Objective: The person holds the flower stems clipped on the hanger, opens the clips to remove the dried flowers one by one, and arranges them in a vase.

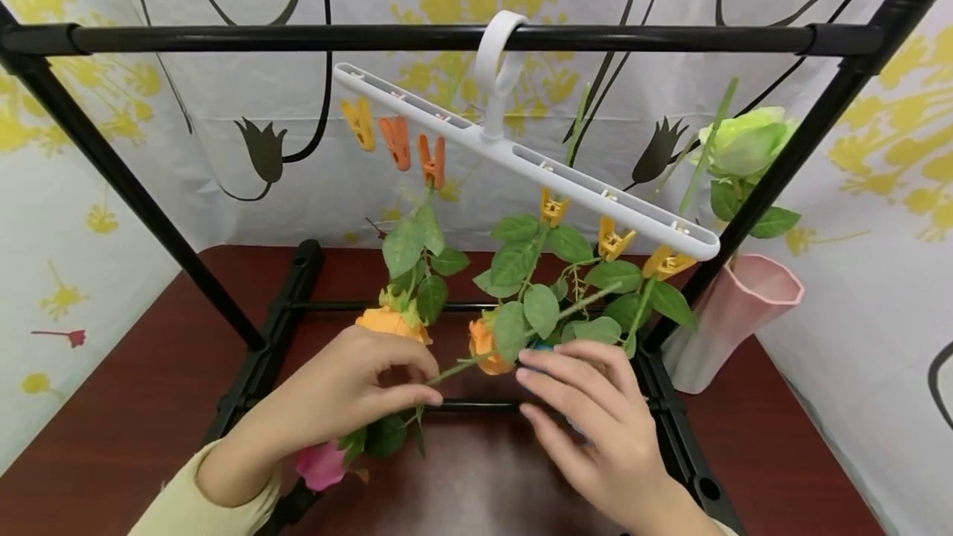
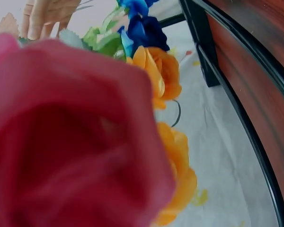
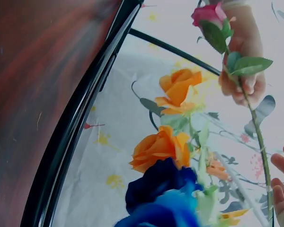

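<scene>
My left hand pinches the green stem of a pink rose between thumb and fingers; the bloom hangs below that hand, and the stem slants up to the right. Beside the stem, my right hand has its fingers spread and loosely bent. Behind the hands, orange roses and blue roses hang upside down. Their stems are held by orange and yellow clothespins on a white hanger, which tilts down to the right. The blue blooms are mostly hidden behind my right hand in the head view.
The hanger hooks over the top bar of a black rack on a dark red table. A pink vase with a pale green rose stands behind the right post. Two left-hand clothespins hold nothing.
</scene>
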A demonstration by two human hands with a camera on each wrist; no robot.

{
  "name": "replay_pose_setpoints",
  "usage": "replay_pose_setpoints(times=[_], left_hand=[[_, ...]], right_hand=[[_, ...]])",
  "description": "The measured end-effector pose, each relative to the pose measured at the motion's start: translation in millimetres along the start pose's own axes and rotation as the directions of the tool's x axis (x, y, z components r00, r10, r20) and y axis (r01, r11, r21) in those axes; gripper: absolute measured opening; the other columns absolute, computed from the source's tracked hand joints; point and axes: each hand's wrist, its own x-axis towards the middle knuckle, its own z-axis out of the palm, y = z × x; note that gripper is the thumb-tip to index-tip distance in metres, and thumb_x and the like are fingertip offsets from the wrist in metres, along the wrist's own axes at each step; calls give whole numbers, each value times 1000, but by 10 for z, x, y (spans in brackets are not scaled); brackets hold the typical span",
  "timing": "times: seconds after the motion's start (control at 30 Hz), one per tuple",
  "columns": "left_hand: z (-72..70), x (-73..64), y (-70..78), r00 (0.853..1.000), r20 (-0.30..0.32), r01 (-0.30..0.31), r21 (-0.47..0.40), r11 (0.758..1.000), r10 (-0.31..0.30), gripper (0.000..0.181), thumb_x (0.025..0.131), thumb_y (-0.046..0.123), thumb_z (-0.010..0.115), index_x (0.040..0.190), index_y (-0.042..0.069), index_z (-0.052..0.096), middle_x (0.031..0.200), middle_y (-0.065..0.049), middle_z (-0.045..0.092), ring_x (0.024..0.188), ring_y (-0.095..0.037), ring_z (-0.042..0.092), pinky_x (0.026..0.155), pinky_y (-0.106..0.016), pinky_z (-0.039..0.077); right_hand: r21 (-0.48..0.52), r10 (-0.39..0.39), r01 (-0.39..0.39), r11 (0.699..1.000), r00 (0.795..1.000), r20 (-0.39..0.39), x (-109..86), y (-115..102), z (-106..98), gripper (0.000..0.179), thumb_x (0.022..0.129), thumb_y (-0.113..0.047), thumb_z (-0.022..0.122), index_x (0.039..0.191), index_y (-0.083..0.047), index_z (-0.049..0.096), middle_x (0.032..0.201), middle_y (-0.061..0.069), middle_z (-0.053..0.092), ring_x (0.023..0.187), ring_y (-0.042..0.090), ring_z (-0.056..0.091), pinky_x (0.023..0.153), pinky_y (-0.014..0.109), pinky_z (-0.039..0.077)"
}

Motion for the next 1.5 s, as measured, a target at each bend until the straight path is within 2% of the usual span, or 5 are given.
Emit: replay_pose_setpoints(times=[0.17,0.5,1.0,1.33,1.5], left_hand=[[19,132,-26,991,132,-7,13,1000,5,13,92,34,70,85,24,69,74,16,63,60,8,48,57,-16,45],[109,309,-37,958,284,49,-32,998,-38,12,89,26,76,81,21,69,65,16,57,58,7,48,57,-17,47],[179,419,11,958,284,38,3,999,-38,12,89,23,76,80,20,69,64,16,56,57,8,47,56,-15,44],[213,404,0,958,285,37,-34,999,-26,11,92,25,73,84,17,72,67,12,62,60,8,50,59,-16,48],[118,357,14,985,172,46,-73,996,-33,8,95,26,69,93,19,73,79,11,69,62,5,54,61,-18,50]], right_hand=[[-77,-35,35,996,999,5,14,-72,-16,23,99,-19,64,99,0,76,103,17,74,100,34,60,98,29,45],[-20,189,-190,982,955,230,-21,-19,-2,28,100,-32,60,114,-12,73,113,5,72,106,21,60,97,17,43],[-12,329,-367,930,817,475,-71,130,16,23,85,-15,79,104,-26,72,98,-15,71,83,2,53,68,16,43],[66,338,-429,901,789,514,-81,189,25,16,86,-13,77,96,-24,71,89,-15,67,81,0,56,66,19,47],[85,337,-436,896,791,510,-72,217,-19,9,89,-17,75,93,-23,71,87,-15,66,78,0,54,65,18,46]])
